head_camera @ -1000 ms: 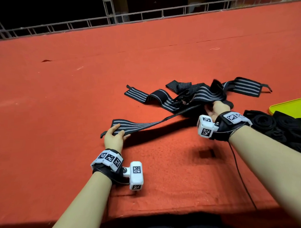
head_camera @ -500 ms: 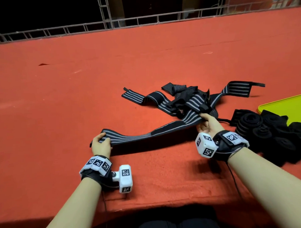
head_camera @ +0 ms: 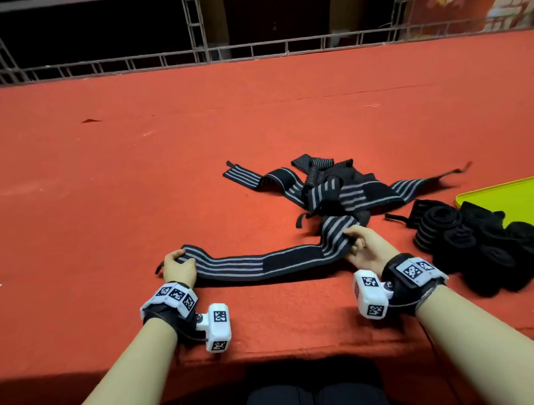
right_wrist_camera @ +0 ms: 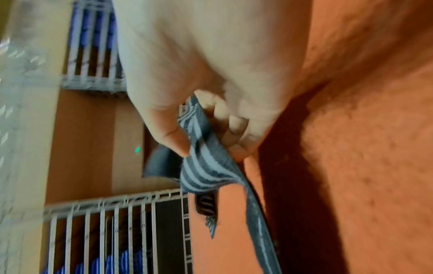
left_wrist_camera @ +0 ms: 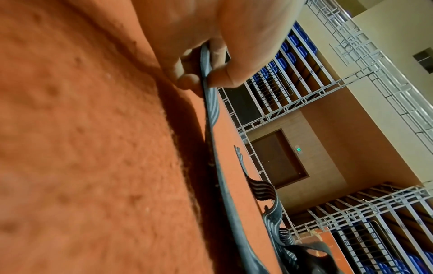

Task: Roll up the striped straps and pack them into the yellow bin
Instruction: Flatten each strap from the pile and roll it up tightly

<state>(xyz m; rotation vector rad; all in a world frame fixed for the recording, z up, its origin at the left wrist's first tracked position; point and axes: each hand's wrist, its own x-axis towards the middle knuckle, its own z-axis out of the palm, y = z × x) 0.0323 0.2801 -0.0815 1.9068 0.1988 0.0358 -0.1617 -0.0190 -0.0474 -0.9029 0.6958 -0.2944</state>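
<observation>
One strap is pinched at its ends by the left hand and right hand, each grip clenched on it, flat on the surface. Rolling should begin tightly from one end, edges aligned, before the bin is reached.

looks like an indoor sports hall or arena: rows of blue plastic seats behind grey metal scaffold railings, a green exit sign by a brown door, and red carpet covering the platform.

no text is legible in any view.
</observation>
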